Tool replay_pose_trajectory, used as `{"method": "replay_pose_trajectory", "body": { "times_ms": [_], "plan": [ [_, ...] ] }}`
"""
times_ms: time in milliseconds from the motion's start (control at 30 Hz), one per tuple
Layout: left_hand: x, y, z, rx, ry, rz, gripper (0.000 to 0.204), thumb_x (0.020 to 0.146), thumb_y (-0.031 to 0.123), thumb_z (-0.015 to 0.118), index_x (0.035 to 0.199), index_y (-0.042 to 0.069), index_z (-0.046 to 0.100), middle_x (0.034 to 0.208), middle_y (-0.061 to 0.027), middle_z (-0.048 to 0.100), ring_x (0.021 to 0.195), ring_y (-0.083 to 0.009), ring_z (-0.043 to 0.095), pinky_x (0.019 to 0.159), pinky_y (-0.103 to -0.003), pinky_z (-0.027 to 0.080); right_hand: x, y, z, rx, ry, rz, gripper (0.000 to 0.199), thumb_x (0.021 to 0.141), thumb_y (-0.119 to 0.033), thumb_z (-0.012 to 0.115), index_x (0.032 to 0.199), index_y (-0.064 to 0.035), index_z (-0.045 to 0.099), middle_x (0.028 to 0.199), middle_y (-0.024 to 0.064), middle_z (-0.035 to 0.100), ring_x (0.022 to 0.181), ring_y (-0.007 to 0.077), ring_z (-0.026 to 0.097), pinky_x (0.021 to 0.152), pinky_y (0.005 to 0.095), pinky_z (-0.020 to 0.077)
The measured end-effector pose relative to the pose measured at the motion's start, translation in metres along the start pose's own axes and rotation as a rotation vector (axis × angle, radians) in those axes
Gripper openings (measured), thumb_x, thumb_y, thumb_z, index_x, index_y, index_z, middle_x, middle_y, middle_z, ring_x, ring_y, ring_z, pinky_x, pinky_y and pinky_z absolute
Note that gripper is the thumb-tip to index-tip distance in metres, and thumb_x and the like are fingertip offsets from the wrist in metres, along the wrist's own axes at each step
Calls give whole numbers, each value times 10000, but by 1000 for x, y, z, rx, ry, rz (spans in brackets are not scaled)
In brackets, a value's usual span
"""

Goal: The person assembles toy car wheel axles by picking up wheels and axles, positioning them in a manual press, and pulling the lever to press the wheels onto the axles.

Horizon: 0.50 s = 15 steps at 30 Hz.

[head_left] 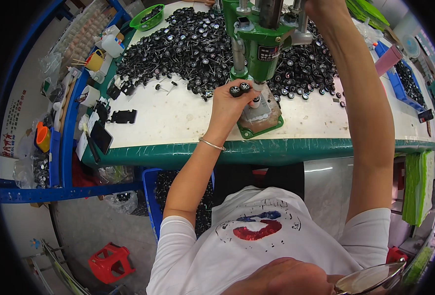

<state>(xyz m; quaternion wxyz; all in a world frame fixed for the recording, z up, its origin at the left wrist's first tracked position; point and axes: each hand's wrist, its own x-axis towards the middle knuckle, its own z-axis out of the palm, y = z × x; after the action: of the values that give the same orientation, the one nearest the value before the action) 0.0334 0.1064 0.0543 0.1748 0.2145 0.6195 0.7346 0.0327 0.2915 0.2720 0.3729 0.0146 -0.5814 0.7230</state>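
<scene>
My left hand (pixel 226 105) is closed at the base of a green hand press (pixel 267 46). Its fingers pinch small black toy wheels (pixel 235 91) with silver spoked hubs. Another wheel sits by the fingertips, under the press ram (pixel 258 87). The press's metal base plate (pixel 260 114) lies just right of this hand. My right arm reaches up past the press, and my right hand (pixel 321 9) is at the top edge beside the upper press rods. Its fingers are mostly hidden there, so their grip is unclear.
A large heap of black wheels on thin axles (pixel 188 46) spreads behind the press. A green basket (pixel 147 17) stands back left, a blue bin (pixel 408 83) on the right. Phone (pixel 101 136) and black plastic part (pixel 124 116) lie left. A red stool (pixel 111 263) stands on the floor.
</scene>
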Motion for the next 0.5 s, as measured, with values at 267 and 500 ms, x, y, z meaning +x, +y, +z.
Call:
{"method": "replay_pose_trajectory", "body": {
  "times_ms": [267, 500],
  "plan": [
    [0, 0, 3, 56, -17, 41, 149, 795, 12, 723, 934, -24, 684, 734, -49, 675, 629, -94, 639, 586, -214, 489, -28, -8, 0, 36, -22, -154, 340, 944, -233, 560, 655, -177, 391, 543, -93, 304, 389, 20, 225, 349, 204, 165],
    [-4, -3, -1, 61, 10, 63, 160, 791, 10, 727, 942, -17, 684, 742, -40, 670, 655, -104, 659, 594, -217, 494, -39, 1, -4, 93, -60, -368, 356, 929, -241, 550, 636, -178, 357, 506, -80, 278, 376, 32, 211, 335, 212, 163]
  ]
}}
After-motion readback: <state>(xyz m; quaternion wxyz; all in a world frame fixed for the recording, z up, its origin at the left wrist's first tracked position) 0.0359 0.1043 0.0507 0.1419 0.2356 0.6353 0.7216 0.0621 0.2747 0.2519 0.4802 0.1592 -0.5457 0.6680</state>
